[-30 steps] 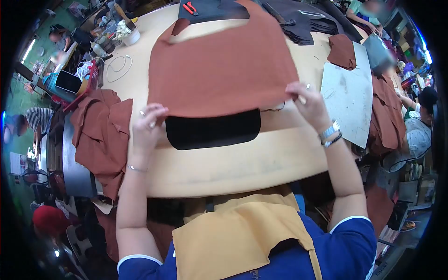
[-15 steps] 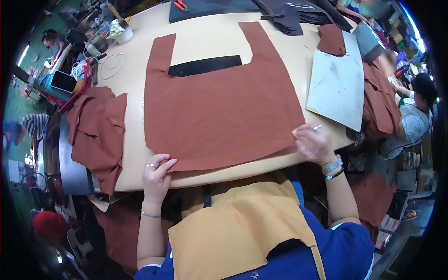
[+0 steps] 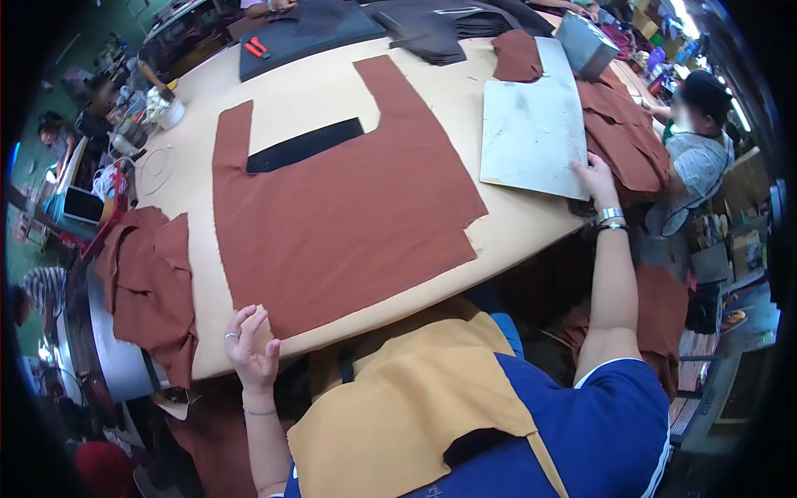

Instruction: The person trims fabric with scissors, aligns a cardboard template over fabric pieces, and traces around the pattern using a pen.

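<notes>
A rust-brown fabric piece (image 3: 332,224) with two strap-like arms lies flat on the pale table (image 3: 307,91). A black strip (image 3: 305,146) shows at the inner edge between those arms. My left hand (image 3: 252,344) is beside the fabric's near left corner, fingers apart and curved, holding nothing I can see. My right hand (image 3: 596,178) is at the near right corner of a grey-white board (image 3: 535,133), its fingers at the board's edge. A notch shows in the fabric's right edge.
Crumpled rust fabric (image 3: 149,286) lies at the left, more (image 3: 623,137) at the right. A small rust piece (image 3: 516,56) rests on the board. Red-handled tool (image 3: 256,47), dark sheets (image 3: 432,31) and a white cup (image 3: 168,112) stand farther back. A co-worker (image 3: 701,149) is at the right.
My right hand has left the fabric's near right corner and moved right to the board. My left hand's fingers have spread. The whole view has shifted and turned.
</notes>
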The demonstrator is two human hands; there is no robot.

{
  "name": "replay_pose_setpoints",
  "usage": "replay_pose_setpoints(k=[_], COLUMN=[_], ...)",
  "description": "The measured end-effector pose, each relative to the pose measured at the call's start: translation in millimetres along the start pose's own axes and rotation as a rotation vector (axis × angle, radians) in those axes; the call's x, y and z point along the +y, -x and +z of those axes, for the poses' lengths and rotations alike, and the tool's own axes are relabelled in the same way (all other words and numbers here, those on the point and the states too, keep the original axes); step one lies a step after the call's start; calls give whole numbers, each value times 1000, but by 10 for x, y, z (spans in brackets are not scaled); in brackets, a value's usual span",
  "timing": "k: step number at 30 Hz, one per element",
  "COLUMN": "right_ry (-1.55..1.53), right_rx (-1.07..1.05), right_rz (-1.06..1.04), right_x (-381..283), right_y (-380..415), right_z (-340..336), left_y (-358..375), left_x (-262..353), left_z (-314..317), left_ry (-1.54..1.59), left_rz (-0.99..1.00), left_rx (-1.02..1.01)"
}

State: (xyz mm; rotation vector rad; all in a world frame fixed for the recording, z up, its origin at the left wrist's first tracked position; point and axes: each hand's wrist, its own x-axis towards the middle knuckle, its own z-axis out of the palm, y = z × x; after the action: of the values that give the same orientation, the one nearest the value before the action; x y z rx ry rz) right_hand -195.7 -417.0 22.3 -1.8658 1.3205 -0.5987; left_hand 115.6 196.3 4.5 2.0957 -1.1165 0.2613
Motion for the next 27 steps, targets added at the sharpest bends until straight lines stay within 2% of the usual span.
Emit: replay_pose_setpoints(k=[3, 4, 8, 10, 13, 14, 15, 17, 18, 20, 21, 24, 27], right_ry=[-420, -491, -437, -413, -300, -211, -455, -551, -589, -801, -906, -896, -848], right_rx=[40, 34, 8, 65, 107, 94, -91, -602, -831, -1036, -1135, -1292, -1443], right_rz=[-206, -301, -631, -733, -935, -933, -809, -669, -678, -509, -417, -282, -273], right_x=[-298, -644, -1651, -2067, -2277, -2297, -2266, -2158, -2160, -2195, -2195, -2204, -2162], right_y=[-113, 50, 650, 1158, 1714, 1907, 2120, 2388, 2450, 2498, 2507, 2463, 2413], right_z=[-89, -66, 83, 256, 587, 709, 905, 1078, 1180, 1272, 1294, 1255, 1235], left_y=[-45, -84, -320, -483, -746, -836, -943, -1057, -1063, -951, -906, -841, -780], left_x=[78, 123, 360, 501, 750, 815, 851, 855, 834, 645, 528, 426, 357], left_z=[17, 33, 168, 306, 482, 531, 583, 616, 603, 597, 691, 735, 728], left_ry=[68, 102, 335, 597, 946, 1056, 1214, 1452, 1531, 1552, 1487, 1492, 1614], left_rz=[-39, -50, -60, -167, -310, -354, -409, -537, -609, -791, -738, -772, -697], left_rx=[71, 94, 125, 108, 83, 74, 120, 195, 233, 271, 370, 483, 405])
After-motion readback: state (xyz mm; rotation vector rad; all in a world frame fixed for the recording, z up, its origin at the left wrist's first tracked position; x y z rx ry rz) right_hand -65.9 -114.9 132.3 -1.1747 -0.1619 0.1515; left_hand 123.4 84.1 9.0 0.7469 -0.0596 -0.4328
